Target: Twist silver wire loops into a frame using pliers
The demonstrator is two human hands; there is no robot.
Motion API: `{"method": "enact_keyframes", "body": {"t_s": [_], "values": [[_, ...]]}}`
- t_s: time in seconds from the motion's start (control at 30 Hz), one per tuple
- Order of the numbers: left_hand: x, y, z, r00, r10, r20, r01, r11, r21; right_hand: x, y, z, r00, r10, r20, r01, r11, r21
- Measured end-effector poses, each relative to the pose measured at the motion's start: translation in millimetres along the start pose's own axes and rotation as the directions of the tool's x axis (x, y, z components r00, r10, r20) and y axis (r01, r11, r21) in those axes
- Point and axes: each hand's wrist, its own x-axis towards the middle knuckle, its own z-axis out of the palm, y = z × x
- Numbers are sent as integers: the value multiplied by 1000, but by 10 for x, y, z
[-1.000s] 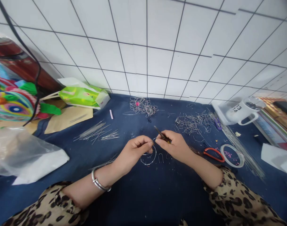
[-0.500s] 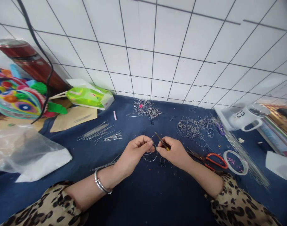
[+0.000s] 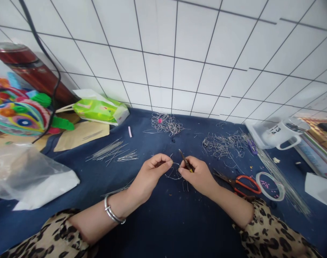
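Note:
A thin silver wire [image 3: 173, 178], bent into a rough loop, spans the gap between my hands. My left hand [image 3: 152, 175] pinches one part of it between thumb and forefinger. In my right hand [image 3: 198, 175] is a pair of pliers [image 3: 186, 163], dark jaws pointing up and left, a bit of yellow handle showing. My right thumb and forefinger also meet at the wire; the exact grip there is too small to make out. Short bent wire pieces [image 3: 185, 185] lie on the dark blue cloth just below.
Tangled wire heaps [image 3: 167, 123] [image 3: 224, 145] lie toward the tiled wall. Straight wires [image 3: 109, 149] are at left. Red-handled scissors [image 3: 246, 184], a round dish of pink beads [image 3: 270, 186] and a white mug [image 3: 283, 134] stand right. A plastic bag [image 3: 34, 175] lies left.
My hands have drawn slightly apart, and more of the wire shows between them. The pliers have shifted a little to the right. The view has moved slightly.

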Motion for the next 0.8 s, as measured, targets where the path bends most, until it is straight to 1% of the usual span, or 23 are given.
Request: {"method": "enact_keyframes", "body": {"t_s": [0.1,0.3,0.4,0.57,0.8], "values": [[20,8,-15,1000,4,-7,-4,1000,16,-2,4,3,999,-18,-27,19,999,28],[31,2,-26,999,-4,36,3,1000,29,2,37,26,996,-39,-84,46,995,90],[22,-1,-22,999,-11,48,9,999,32,6,52,37,997,-44,-70,52,991,123],[23,-5,-13,999,-13,50,12,1000,21,5,41,36,998,-48,-52,53,992,110],[41,-21,-14,998,-11,57,10,1000,23,-3,39,11,998,-52,-30,56,988,144]]}}
